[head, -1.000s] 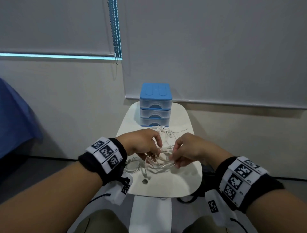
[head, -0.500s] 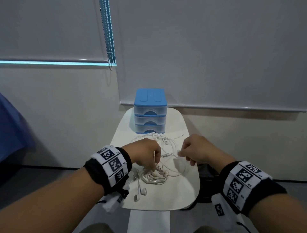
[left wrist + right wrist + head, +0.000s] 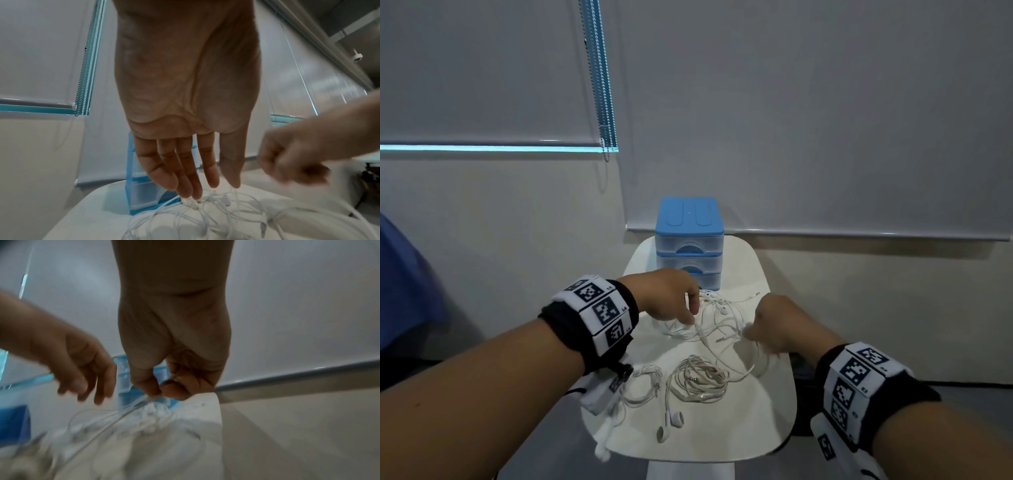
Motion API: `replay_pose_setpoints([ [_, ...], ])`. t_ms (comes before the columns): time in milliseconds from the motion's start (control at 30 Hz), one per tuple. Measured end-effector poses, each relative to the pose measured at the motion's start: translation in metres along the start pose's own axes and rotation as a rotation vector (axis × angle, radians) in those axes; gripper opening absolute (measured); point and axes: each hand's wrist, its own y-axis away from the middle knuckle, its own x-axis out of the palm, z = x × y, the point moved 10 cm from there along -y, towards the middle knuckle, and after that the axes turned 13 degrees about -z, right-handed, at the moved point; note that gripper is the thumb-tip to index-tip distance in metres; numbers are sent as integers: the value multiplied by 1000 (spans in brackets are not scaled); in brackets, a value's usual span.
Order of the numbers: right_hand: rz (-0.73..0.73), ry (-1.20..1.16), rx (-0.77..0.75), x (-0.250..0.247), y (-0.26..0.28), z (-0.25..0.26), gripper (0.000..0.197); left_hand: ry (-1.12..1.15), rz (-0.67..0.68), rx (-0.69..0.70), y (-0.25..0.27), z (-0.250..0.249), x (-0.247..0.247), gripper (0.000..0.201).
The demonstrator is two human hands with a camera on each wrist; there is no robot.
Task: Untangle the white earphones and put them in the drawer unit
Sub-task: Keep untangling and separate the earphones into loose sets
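Pinching a strand of the white earphones [image 3: 717, 323] between thumb and forefinger, the right hand [image 3: 774, 323] hangs over the table [image 3: 767, 431]. Left hand [image 3: 671, 296] fingers [image 3: 186, 175] straight, tips touching the tangle; drawer unit [image 3: 689, 240] just beyond, drawers closed.

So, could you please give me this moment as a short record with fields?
surface: small white table
drawer unit: blue drawer unit at the far edge, all drawers closed
near pile: coiled earphones, untouched
far tangle: loose earphone cables between the hands
left hand: fingers straight, tips down on the cables
right hand: pinching one cable
stage: untangling, nothing in a drawer yet
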Motion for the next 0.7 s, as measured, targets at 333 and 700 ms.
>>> replay_pose_setpoints([
  [333,-353,-1283,-11,-166,5,50,28,185,-56,29,-18,-8,-15,30],
  [700,-374,-1333,-83,-217,-2,2,31,617,-477,-43,-11,21,-117,31],
])
